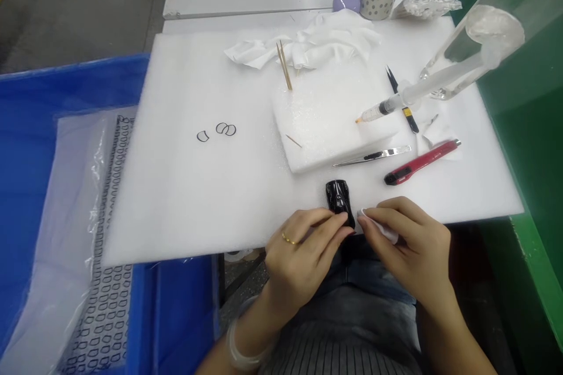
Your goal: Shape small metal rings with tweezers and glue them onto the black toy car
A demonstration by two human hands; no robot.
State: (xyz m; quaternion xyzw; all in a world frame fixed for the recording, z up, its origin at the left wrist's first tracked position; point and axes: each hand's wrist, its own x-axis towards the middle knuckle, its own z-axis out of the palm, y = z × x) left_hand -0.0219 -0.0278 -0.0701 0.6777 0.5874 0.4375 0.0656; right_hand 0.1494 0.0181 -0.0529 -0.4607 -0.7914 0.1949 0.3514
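Observation:
My left hand (pixel 303 246), with a ring on one finger, has its fingers closed on the near end of a small glossy black part (pixel 338 194) at the front edge of the white foam board. The part's near end is partly hidden by the fingertips. Just right of it, my right hand (pixel 407 240) pinches a folded white cloth or tissue (pixel 387 231) between thumb and fingers. The cloth's tip is close to the black part; I cannot tell whether they touch.
A white foam block (pixel 325 123) carries toothpicks (pixel 284 67) and a syringe (pixel 373 112). Tweezers (pixel 373 156) and a red utility knife (pixel 422 162) lie to the right. Three thin black rings (pixel 222 129) lie left on the foam board (pixel 189 199). A blue bin (pixel 26 94) stands at left.

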